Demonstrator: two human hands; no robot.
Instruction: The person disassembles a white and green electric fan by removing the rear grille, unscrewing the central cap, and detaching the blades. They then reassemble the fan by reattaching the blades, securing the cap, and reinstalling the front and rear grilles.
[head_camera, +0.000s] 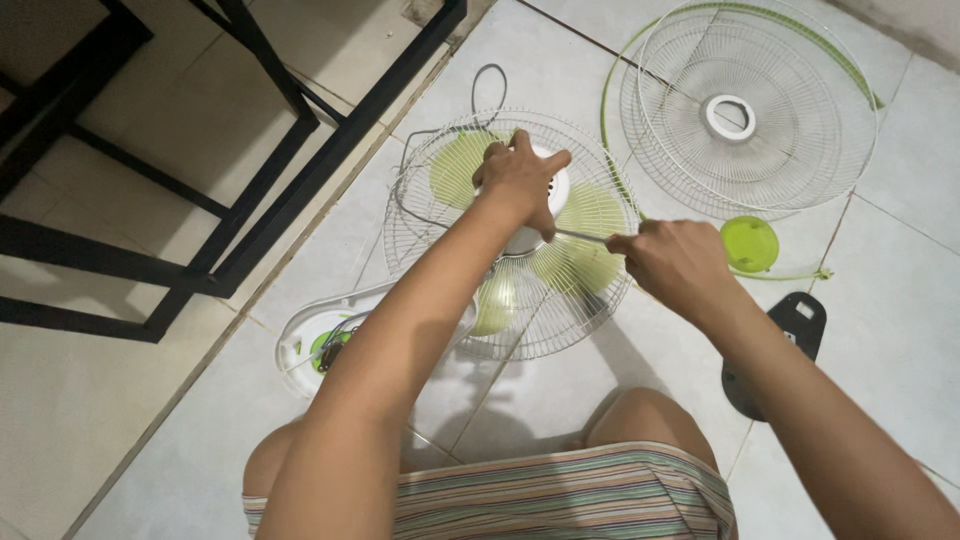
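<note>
Left hand curls its fingers over the white fan hub; at four o'clock, right hand clenches a thin screwdriver touching the hub.

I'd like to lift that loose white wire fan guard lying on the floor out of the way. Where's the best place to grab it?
Grip the fan guard by its outer rim, coming from its bare right side. It lies flat, its thin wires look easy to bend, and the rim with its green band is the sturdiest part. The small round green cap sits beside its near edge, so avoid that side.
</note>
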